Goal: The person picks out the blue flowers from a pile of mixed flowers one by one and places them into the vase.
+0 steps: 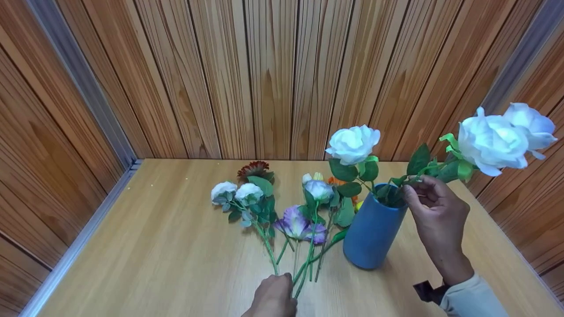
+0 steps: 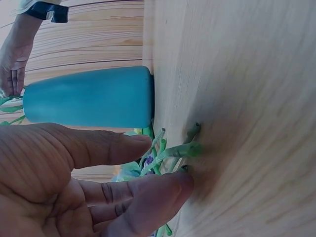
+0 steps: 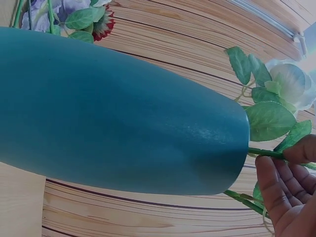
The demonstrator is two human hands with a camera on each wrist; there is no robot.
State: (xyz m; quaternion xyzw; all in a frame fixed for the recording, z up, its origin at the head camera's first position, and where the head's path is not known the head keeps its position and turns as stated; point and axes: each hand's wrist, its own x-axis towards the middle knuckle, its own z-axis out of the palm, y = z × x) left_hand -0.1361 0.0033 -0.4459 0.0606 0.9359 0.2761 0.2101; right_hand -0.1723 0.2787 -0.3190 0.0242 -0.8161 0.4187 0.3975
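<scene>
A blue vase (image 1: 373, 233) stands upright on the table, with a white rose (image 1: 354, 144) leaning out of its mouth on the left. Two more white roses (image 1: 493, 140) reach out to the right. At the vase's mouth my right hand (image 1: 440, 215) pinches a green rose stem (image 3: 264, 152) between thumb and fingers. My left hand (image 1: 274, 296) is low at the front, beside the lower ends of the loose stems (image 2: 170, 154). In the left wrist view its thumb and fingers stand apart around the stem ends; no firm grip shows.
Loose flowers lie left of the vase: small white blooms (image 1: 249, 193), a dark red flower (image 1: 253, 169), purple flowers (image 1: 295, 222) and a pale bluish rose (image 1: 319, 190). Wood-panelled walls (image 1: 269, 79) enclose the table (image 1: 176, 246) at the back and sides.
</scene>
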